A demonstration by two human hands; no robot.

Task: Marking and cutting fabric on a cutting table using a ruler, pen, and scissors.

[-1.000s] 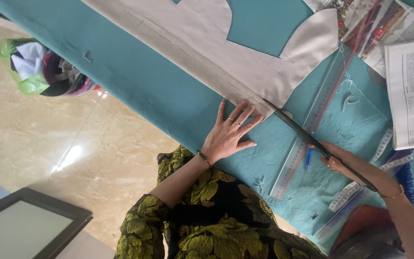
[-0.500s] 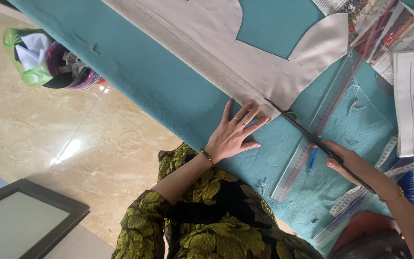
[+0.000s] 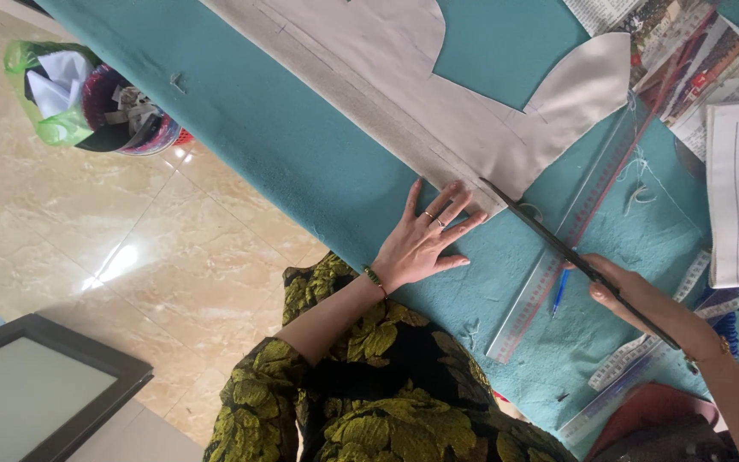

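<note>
Scissors at the fabric edge, left palm pinning the cloth.

My right hand (image 3: 635, 291) is closed round the handles of long dark scissors (image 3: 575, 257), blade tips touching the corner of the pale fabric (image 3: 387, 77) on the teal table cover (image 3: 301, 154). My left hand (image 3: 425, 239) lies flat, fingers spread, gripping nothing, pressing the cloth's edge just beside the tips. Judgement: keep the palm firm and close to the cut, fingers clear of the blades, lower blade sliding on the table. Clear ruler (image 3: 558, 248) lies under the scissors, blue pen (image 3: 559, 291) beside it.
</note>
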